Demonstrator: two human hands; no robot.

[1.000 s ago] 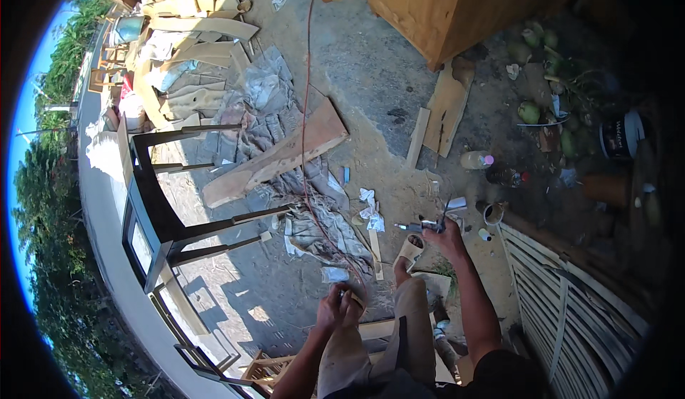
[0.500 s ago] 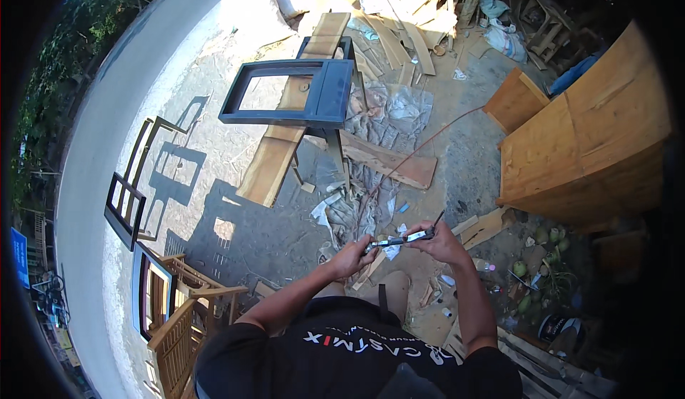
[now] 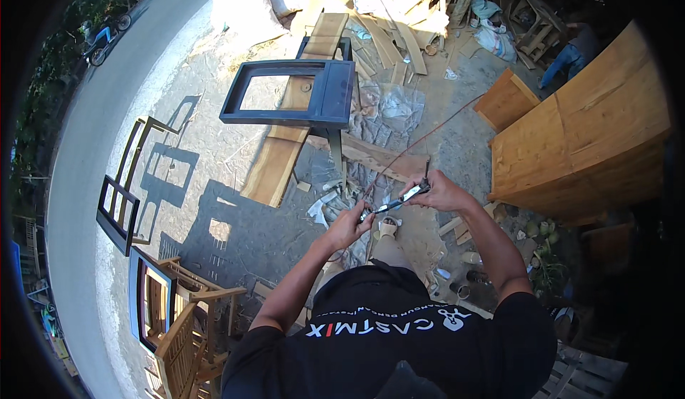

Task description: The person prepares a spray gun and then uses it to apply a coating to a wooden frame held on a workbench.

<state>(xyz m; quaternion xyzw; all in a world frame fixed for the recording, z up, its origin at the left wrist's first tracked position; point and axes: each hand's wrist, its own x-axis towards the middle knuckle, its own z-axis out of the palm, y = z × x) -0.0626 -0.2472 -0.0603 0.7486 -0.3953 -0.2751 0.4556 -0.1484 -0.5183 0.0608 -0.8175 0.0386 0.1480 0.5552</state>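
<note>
Left hand (image 3: 346,228) and right hand (image 3: 444,191) pinched opposite ends of slim black-and-silver tool (image 3: 391,205), pale sacks (image 3: 251,8) bulged, contents hidden

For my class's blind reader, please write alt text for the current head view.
A person's left hand and right hand hold a slim tool between them, outdoors. Ahead, a dark frame lies across a plank; boxy wooden furniture is at right.
</note>
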